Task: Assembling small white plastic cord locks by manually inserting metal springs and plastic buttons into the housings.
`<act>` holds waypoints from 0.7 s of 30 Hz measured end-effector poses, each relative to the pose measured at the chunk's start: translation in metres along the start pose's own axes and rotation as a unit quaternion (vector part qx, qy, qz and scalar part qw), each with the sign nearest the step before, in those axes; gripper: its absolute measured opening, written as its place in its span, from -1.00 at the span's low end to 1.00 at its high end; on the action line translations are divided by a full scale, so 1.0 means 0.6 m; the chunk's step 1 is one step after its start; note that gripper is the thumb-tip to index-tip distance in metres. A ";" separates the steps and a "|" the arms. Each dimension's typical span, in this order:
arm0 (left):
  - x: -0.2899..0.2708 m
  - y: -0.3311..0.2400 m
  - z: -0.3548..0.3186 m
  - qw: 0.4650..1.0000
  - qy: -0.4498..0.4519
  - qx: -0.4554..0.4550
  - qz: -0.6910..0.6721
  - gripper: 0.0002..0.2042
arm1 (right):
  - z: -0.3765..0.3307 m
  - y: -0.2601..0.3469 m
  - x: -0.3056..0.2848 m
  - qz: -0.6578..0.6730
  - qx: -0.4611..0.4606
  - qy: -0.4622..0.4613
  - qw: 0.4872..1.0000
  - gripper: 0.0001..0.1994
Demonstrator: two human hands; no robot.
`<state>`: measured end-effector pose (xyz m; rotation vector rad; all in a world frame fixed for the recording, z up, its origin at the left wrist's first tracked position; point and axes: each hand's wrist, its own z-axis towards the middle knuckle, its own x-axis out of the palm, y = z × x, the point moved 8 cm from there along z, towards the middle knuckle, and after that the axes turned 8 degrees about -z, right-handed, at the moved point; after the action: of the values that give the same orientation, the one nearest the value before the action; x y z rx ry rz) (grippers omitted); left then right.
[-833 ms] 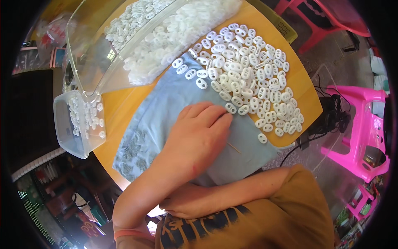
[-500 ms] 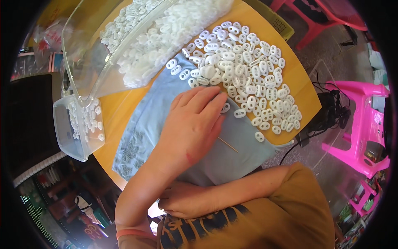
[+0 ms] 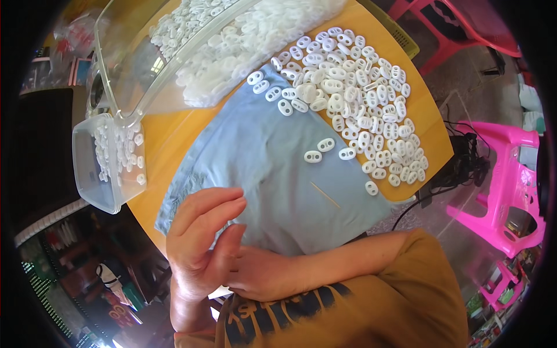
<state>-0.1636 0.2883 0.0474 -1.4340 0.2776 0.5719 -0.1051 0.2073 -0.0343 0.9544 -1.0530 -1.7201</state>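
Observation:
My left hand (image 3: 206, 235) is lifted over the near left part of a light blue cloth (image 3: 249, 156), its fingers stretched out and nothing seen in them. Close behind it, at the cloth's near edge, lies my right hand (image 3: 264, 275); its fingers are partly hidden, so its grip does not show. Two white two-holed plastic pieces (image 3: 319, 151) rest on the middle of the cloth, and several more sit at its far corner. A thin wooden toothpick (image 3: 325, 195) lies on the cloth. A big heap of the same white pieces (image 3: 360, 98) spreads to the right.
A large clear bin (image 3: 203, 87) full of white pieces stands at the far left of the wooden table (image 3: 168, 136). Beside it is a small clear tub (image 3: 96, 168) with a few pieces. Pink plastic stools (image 3: 499, 180) and black cables (image 3: 467, 156) are at right.
My left hand has drawn back from beside the heap toward me and to the left, uncovering two white pieces on the cloth. My right hand stays about where it was.

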 end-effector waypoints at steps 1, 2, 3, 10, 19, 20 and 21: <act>-0.007 0.009 -0.009 1.000 -0.006 -0.027 -0.008 -0.70 | 0.002 0.007 -0.008 -0.028 -0.017 -0.005 0.999 -0.90; -0.010 0.017 -0.017 0.998 -0.012 -0.053 -0.016 -0.71 | 0.003 0.008 -0.011 -0.031 -0.016 -0.004 0.999 -0.90; -0.010 0.018 -0.024 0.998 -0.013 -0.052 -0.018 -0.71 | 0.004 0.010 -0.013 -0.028 -0.015 -0.004 0.999 -0.91; 0.019 0.025 -0.020 0.998 0.032 -0.059 -0.008 -0.70 | 0.010 0.004 -0.011 0.002 -0.001 -0.015 1.000 -0.90; 0.012 -0.034 0.017 0.994 0.015 0.009 -0.103 -0.81 | 0.005 -0.011 -0.010 0.072 0.046 0.009 0.996 -0.94; -0.009 -0.047 0.014 0.989 -0.044 0.023 -0.137 -0.81 | -0.008 -0.008 -0.015 0.031 0.026 -0.011 0.999 -0.95; -0.044 -0.073 0.003 0.981 -0.073 0.075 -0.162 -0.82 | 0.001 0.012 -0.018 0.038 0.014 0.001 0.999 -0.95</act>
<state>-0.1630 0.2835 0.0985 -1.2514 -0.0312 0.3770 -0.1000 0.2157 -0.0257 0.9221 -1.1004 -1.6457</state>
